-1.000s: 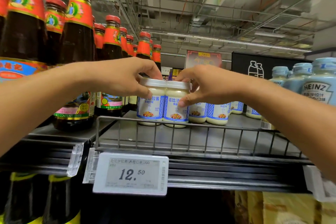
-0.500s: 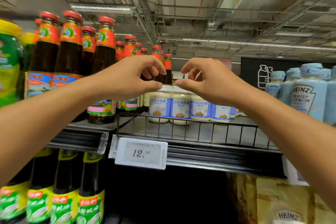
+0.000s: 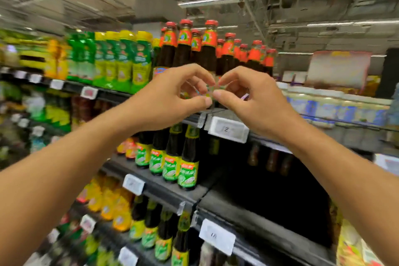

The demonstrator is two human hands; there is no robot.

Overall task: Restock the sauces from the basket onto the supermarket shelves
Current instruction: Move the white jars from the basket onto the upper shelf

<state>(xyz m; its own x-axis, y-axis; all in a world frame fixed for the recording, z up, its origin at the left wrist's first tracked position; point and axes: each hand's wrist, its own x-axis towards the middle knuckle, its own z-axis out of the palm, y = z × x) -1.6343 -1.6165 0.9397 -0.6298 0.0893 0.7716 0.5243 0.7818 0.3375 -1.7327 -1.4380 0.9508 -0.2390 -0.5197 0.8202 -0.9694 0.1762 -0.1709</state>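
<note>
We hold left hand [image 3: 170, 99] and right hand [image 3: 252, 101] up together, fingers loosely curved, gripping nothing; the sauce jars [image 3: 323, 103] stand on the shelf [image 3: 336, 124] to the right, so we judge them stocked; the basket is unseen

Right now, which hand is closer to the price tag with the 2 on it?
Right. The right hand is just above the price tag; the left hand is higher and off to its left.
</note>
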